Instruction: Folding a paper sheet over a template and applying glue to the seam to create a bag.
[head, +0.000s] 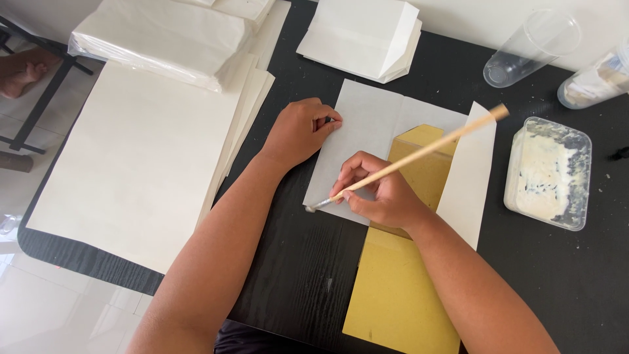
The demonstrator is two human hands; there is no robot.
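Observation:
My right hand (383, 190) grips a thin wooden brush (426, 149), its metal tip touching the lower left edge of a white paper sheet (367, 124). The sheet lies partly folded around a tan cardboard form (403, 288) on the black table. My left hand (300, 130) rests with curled fingers on the sheet's left edge, pressing it flat. The sheet's right flap (468, 177) lies open beside the cardboard.
A plastic tub of white paste (549, 172) stands to the right. Two clear cups (531, 49) lie at the back right. Folded white bags (363, 36) sit at the back, and stacks of white paper (137, 151) cover the left. The black table's edge (85, 262) curves at the left.

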